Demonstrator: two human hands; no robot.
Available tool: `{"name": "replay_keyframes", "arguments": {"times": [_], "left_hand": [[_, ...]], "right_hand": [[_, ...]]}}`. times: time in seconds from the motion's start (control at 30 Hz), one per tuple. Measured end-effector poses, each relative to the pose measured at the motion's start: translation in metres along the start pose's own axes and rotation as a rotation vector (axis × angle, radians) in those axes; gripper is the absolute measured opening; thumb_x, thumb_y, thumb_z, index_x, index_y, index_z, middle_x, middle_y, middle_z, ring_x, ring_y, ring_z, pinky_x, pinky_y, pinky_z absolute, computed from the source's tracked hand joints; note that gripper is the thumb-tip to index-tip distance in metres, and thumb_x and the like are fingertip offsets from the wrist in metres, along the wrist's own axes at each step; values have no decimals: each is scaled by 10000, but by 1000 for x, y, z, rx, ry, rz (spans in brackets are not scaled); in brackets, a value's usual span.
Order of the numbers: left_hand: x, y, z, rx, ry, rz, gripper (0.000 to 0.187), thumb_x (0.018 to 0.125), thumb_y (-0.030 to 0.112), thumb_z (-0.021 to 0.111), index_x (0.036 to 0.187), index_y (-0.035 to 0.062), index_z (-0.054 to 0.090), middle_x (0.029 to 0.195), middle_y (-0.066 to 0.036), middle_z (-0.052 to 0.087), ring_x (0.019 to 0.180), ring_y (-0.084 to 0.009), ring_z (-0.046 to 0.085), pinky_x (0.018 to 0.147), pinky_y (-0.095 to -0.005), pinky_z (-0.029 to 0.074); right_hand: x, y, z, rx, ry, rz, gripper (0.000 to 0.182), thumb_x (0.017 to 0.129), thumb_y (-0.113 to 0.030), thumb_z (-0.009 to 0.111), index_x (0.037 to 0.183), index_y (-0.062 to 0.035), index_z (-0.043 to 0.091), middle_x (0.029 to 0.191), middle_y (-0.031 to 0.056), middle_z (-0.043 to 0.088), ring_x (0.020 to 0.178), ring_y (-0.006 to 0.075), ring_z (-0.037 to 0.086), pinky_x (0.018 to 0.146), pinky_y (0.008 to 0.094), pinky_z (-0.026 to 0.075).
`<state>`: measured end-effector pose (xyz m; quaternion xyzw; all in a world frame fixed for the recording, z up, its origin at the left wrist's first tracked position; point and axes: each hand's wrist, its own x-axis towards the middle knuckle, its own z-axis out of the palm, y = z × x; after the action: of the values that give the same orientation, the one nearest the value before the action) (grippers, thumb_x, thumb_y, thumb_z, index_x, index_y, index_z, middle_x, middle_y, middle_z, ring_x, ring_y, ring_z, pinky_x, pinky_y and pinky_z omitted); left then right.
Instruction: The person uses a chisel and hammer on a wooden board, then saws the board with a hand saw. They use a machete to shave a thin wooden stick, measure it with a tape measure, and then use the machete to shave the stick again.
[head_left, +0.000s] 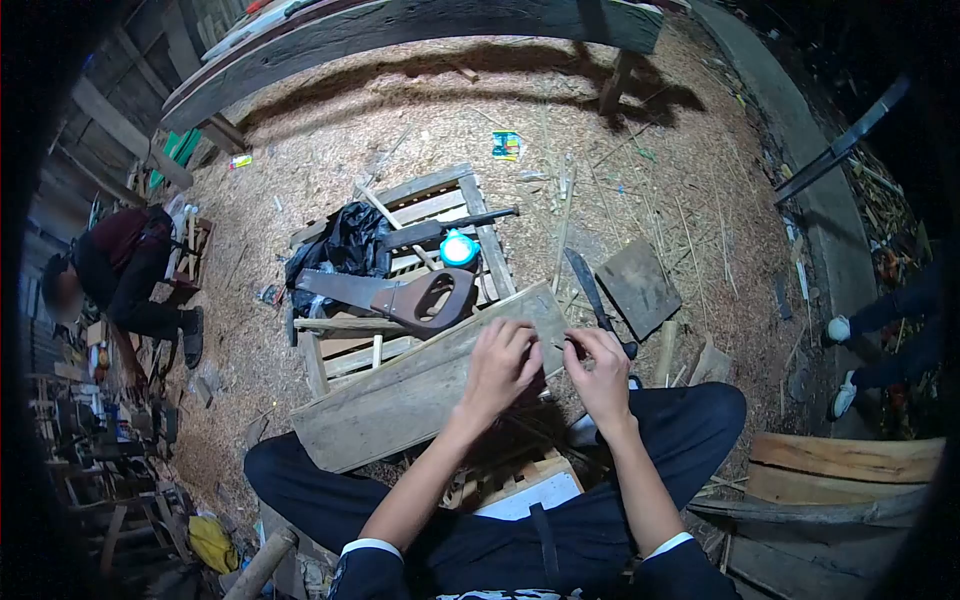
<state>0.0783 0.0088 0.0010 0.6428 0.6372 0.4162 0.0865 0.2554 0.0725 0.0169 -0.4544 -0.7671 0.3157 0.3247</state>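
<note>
Floor (240,240) strewn with wood shavings; on it, a slatted wooden frame (491,250) in front of the seated person; a long plank (395,410), slanting across the frame's near side, beneath the left hand (500,368); a handsaw (385,295) lying on the frame, just beyond the plank; the left hand half curled, thumb near its fingertips; the right hand (600,375), beside it, nearly pinched closed; whether either grips something small cannot be told; smallest, a round turquoise-edged object (459,249) near the saw's handle.
</note>
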Motion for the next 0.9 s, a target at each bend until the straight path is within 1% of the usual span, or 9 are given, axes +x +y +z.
{"name": "replay_keyframes", "arguments": {"times": [0.1, 0.17, 0.27, 0.37, 0.47, 0.57, 0.67, 0.77, 0.9], "left_hand": [[-11, -20, -38, 44, 64, -101, 160, 903, 111, 747, 1006, 11, 676, 1101, -126, 690, 1090, -345, 631, 983, -464, 479], [-16, -40, -65, 147, 116, -85, 229, 884, 135, 781, 1063, 27, 687, 1161, -130, 687, 1159, -354, 614, 1024, -475, 455], [-21, -59, -95, 275, 153, -192, 358, 888, 165, 778, 1213, 49, 682, 1327, -154, 628, 1294, -370, 555, 1077, -494, 417], [-39, -86, -105, 275, 174, -286, 396, 867, 86, 769, 1246, 31, 667, 1371, -151, 618, 1332, -376, 543, 1108, -489, 423], [-55, -95, -102, 257, 183, -313, 415, 889, 56, 727, 1295, 13, 653, 1447, -175, 583, 1379, -399, 509, 1167, -499, 399], [-51, -91, -104, 231, 250, -348, 440, 908, 45, 692, 1345, 23, 648, 1453, -176, 575, 1369, -391, 516, 1143, -509, 407], [-52, -96, -105, 187, 252, -349, 447, 910, 18, 670, 1355, 19, 638, 1454, -177, 579, 1369, -397, 519, 1160, -503, 402], [-53, -96, -105, 162, 278, -339, 430, 910, 14, 671, 1340, 13, 640, 1450, -178, 589, 1371, -394, 522, 1174, -493, 399], [-51, -88, -111, 113, 370, -268, 472, 889, 39, 715, 1351, 16, 621, 1497, -228, 534, 1396, -423, 500, 1179, -513, 390]], "right_hand": [[11, -14, 11, -201, 52, -164, 226, 879, -100, 757, 1094, -33, 774, 1080, 134, 723, 1042, 335, 664, 917, 447, 526], [21, -25, 28, -196, 26, -176, 231, 879, -107, 753, 1099, -40, 773, 1093, 123, 716, 1044, 327, 650, 934, 449, 508], [39, -42, 62, -116, -63, -307, 245, 880, -113, 755, 1113, -41, 766, 1110, 140, 704, 1075, 329, 645, 954, 439, 508], [51, -64, 103, -95, -171, -423, 276, 887, -151, 768, 1147, -58, 754, 1146, 137, 696, 1127, 326, 631, 983, 446, 496], [61, -81, 140, -149, -247, -537, 316, 892, -233, 789, 1151, -61, 732, 1161, 125, 688, 1168, 321, 611, 1057, 474, 433], [65, -96, 164, -312, -353, -506, 450, 885, -247, 796, 1273, -67, 658, 1039, 149, 720, 1076, 308, 655, 1012, 481, 431], [74, -100, 174, -327, -410, -473, 568, 869, -246, 808, 1367, -65, 602, 957, 169, 721, 988, 330, 679, 957, 480, 449], [80, -95, 172, -254, -521, -458, 630, 850, -236, 823, 1403, -55, 584, 955, 181, 721, 929, 355, 686, 919, 478, 468], [85, -101, 164, -79, -317, -627, 517, 840, -192, 803, 1322, -64, 667, 926, 159, 728, 889, 357, 695, 838, 476, 504]]}}
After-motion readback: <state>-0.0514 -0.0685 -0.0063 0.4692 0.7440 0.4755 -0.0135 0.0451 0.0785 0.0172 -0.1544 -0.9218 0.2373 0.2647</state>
